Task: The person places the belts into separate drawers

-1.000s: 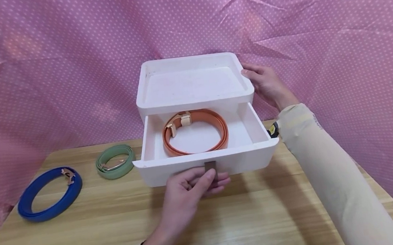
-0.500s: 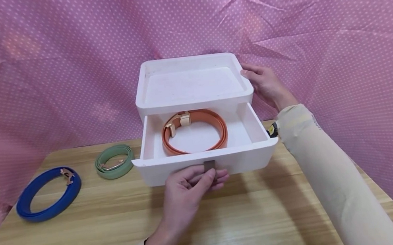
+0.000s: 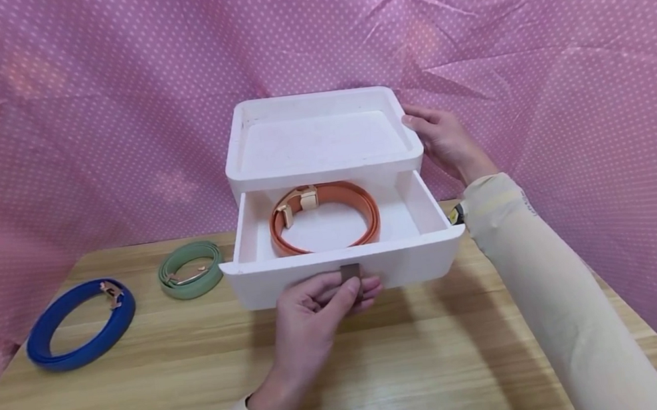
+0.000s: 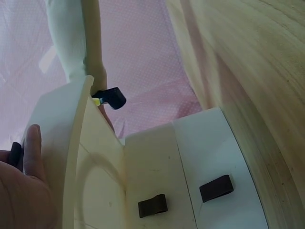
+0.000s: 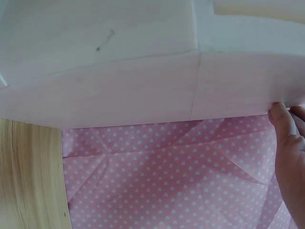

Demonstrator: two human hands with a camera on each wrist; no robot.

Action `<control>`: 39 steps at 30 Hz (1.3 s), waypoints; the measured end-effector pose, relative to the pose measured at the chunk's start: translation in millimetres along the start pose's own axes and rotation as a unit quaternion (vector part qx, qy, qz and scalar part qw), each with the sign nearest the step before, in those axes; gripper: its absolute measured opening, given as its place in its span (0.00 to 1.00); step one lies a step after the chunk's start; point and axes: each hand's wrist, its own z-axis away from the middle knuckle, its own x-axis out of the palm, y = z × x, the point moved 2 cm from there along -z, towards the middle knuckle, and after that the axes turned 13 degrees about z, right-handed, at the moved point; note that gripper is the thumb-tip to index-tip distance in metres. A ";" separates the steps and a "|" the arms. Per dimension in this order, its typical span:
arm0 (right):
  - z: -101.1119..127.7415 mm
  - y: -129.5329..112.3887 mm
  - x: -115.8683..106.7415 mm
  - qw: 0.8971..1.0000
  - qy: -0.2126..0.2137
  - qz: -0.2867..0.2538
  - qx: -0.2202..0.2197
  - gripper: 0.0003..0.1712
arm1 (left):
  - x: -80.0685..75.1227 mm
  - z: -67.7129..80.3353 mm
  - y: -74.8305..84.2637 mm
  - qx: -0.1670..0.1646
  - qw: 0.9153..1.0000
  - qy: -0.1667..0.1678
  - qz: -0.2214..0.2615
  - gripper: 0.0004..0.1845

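Head view gives us the whole scene: a white storage box (image 3: pixel 324 159) stands on the wooden tabletop (image 3: pixel 142 378), and its upper drawer (image 3: pixel 344 267) is pulled well out toward us. Our left hand (image 3: pixel 316 316) pinches the small dark pull tab (image 3: pixel 351 277) at the middle of the drawer front, thumb over it and fingers curled beneath, so that grip is holding the tab. Our right hand (image 3: pixel 444 139) lies against the box's right side near its top rim, fingers fairly straight and pressing rather than wrapped round anything; the right wrist view shows only fingertips (image 5: pixel 286 138) at the box's edge. We judge the work to be partway: one coiled orange belt (image 3: pixel 324 222) already lies flat inside the drawer, its pale buckle toward the back left, while a coiled green belt (image 3: pixel 190 270) and a coiled blue belt (image 3: pixel 79 321) sit on the tabletop to the left of the box, apart from each other and outside the drawer. The drawer looks like smooth matt white plastic, with plain walls and a rounded front lip. Left wrist view shows two more dark tabs (image 4: pixel 152 206) on lower drawer fronts, both shut.
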 end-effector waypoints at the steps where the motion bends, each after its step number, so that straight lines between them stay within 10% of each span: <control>1: 0.0 -0.2 0.2 1.000 0.001 -0.001 0.000 0.30 | 0.0 -0.1 0.0 0.000 1.000 0.001 -0.001 0.10; 39: 2.1 -2.8 -0.6 1.000 0.005 0.025 0.014 0.32 | -1.2 -12.7 2.8 -0.006 1.000 -0.001 0.004 0.11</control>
